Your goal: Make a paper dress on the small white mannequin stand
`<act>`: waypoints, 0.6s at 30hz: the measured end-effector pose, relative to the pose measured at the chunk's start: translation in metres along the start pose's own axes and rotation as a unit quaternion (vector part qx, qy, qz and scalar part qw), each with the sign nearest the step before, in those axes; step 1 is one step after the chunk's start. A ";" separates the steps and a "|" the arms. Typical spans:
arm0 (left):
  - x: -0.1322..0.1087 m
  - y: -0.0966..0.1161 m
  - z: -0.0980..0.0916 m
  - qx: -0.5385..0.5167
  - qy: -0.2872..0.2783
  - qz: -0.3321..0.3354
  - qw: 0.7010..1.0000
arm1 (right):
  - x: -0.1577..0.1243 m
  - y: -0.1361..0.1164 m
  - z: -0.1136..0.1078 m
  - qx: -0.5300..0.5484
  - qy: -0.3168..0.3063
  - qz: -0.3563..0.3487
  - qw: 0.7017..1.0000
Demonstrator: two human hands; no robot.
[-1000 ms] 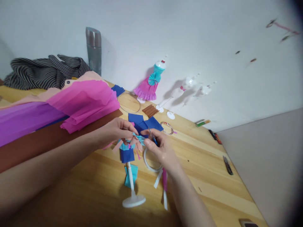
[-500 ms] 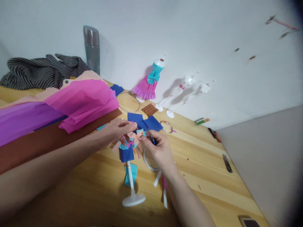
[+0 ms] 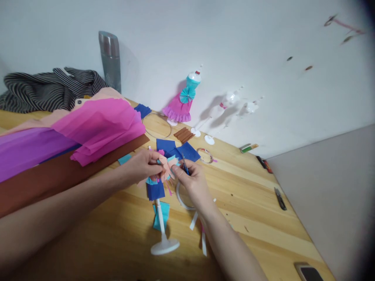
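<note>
A small dress-form mannequin on a white stand (image 3: pixel 164 245) is before me, dressed in a dark blue paper skirt (image 3: pixel 156 190) with pink and turquoise paper above. In front of its upper part is a peach and turquoise crepe-paper flower (image 3: pixel 166 167). My left hand (image 3: pixel 146 164) is closed, thumb and fingers pinching the flower's left side. On the other side, my right hand (image 3: pixel 191 180) pinches the flower's edge between thumb and finger. Tucked in that same hand is a slim pointed tool with a dark blue handle (image 3: pixel 185 167), apparently small scissors. My fingers hide much of the mannequin's top.
Pink crepe paper (image 3: pixel 102 125) and brown paper (image 3: pixel 58 177) lie at left, near a striped cloth (image 3: pixel 32 91) and grey bottle (image 3: pixel 110 62). Behind stand a dressed mannequin (image 3: pixel 183 103), bare ones (image 3: pixel 231 98) and blue paper squares (image 3: pixel 187 151). A tape roll (image 3: pixel 182 201) and cutter (image 3: pixel 280 199) are at right.
My left hand's fingers have shifted on the flower, and its petals appear more spread. My right hand keeps its pinch and the tool. The view has shifted slightly.
</note>
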State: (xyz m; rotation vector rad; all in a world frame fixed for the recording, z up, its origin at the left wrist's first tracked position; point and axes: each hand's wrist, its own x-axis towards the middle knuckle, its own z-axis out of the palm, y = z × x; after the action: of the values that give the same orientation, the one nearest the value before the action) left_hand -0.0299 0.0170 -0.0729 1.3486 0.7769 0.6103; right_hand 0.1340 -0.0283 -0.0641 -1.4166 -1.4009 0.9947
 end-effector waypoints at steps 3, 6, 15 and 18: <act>-0.001 0.003 0.002 -0.010 0.020 -0.020 1.000 | -0.002 0.003 0.000 -0.005 -0.040 -0.012 0.999; -0.003 0.007 0.004 0.000 0.045 -0.038 0.998 | -0.004 0.006 0.000 -0.062 -0.056 -0.042 0.996; -0.005 0.007 -0.001 0.072 0.033 0.002 0.997 | 0.000 0.002 -0.003 -0.013 -0.038 -0.027 0.999; -0.007 0.010 -0.004 0.101 0.019 -0.009 0.995 | 0.000 0.002 -0.002 -0.015 -0.028 -0.026 0.999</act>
State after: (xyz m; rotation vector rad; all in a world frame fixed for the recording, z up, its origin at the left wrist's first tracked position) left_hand -0.0371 0.0154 -0.0620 1.5164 0.8992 0.5558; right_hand 0.1361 -0.0282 -0.0651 -1.3763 -1.4920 0.9897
